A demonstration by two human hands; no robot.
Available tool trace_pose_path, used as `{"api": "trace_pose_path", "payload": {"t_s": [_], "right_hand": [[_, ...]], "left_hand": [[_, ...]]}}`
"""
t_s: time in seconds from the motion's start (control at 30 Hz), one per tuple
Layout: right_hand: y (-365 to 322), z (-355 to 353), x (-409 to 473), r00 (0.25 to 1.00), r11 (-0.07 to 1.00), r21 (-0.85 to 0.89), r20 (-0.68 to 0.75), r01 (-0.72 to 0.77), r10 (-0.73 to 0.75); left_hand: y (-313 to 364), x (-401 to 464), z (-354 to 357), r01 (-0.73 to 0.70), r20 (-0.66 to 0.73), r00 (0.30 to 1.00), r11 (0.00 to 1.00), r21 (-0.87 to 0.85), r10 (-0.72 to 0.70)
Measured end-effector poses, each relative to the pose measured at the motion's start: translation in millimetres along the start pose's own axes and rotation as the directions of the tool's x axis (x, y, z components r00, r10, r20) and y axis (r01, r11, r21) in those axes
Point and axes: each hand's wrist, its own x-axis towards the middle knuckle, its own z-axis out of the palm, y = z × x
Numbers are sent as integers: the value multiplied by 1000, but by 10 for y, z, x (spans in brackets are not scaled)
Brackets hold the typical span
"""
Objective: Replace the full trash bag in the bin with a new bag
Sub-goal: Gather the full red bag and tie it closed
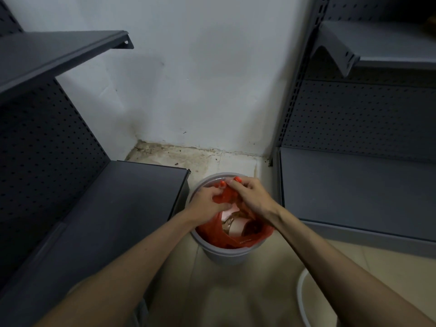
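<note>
A small grey bin [224, 252] stands on the tiled floor between two shelf units. Inside it sits a red trash bag [213, 233] holding cups and paper scraps [236, 226]. Both hands are over the bin's far side. My left hand [207, 200] pinches a gathered bunch of the bag's top edge. My right hand [250, 195] grips the bag's edge right beside it, fingers touching the left hand's. The near part of the bag's mouth still lies open over the rim. No new bag is visible.
Dark grey metal shelving [99, 208] closes in on the left, and a similar unit [354, 192] on the right. A white wall [200, 79] stands behind the bin. A white round container rim [300, 296] shows at the lower right on the floor.
</note>
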Motion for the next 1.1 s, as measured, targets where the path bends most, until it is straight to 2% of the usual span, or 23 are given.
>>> {"api": "trace_pose_path", "payload": {"t_s": [0.13,0.27,0.4,0.43,0.47,0.57,0.63,0.7,0.83,1.1], "right_hand": [[73,-41,-54,995,998,-59,97,28,-23],[254,-86,-94,992,954,-288,113,83,-53],[321,-20,-155,990,953,-296,139,62,-22],[332,-15,-163,988,924,-372,155,83,-26],[351,-22,-157,986,857,-503,163,116,-38],[354,-46,-126,982,524,-830,159,190,-104],[372,-30,-94,975,345,-917,152,199,-160],[417,5,-59,970,243,-952,135,184,-204],[532,73,-30,968,261,-955,75,139,-241],[577,59,-97,970,390,-905,86,172,-228]], "left_hand": [[-9,10,-78,57,-70,996,998,-15,-58],[1,12,-194,73,-22,997,988,134,-70],[10,7,-203,69,-23,998,985,159,-66],[7,10,-205,71,-22,997,984,164,-69],[5,15,-205,75,-25,997,983,168,-71],[5,25,-195,91,-41,996,981,173,-85],[-5,34,-190,103,-36,995,980,170,-98],[-8,27,-171,112,-39,993,983,147,-107],[-39,10,-86,162,-114,981,985,51,-156],[-94,54,-12,146,-111,983,989,17,-143]]}}
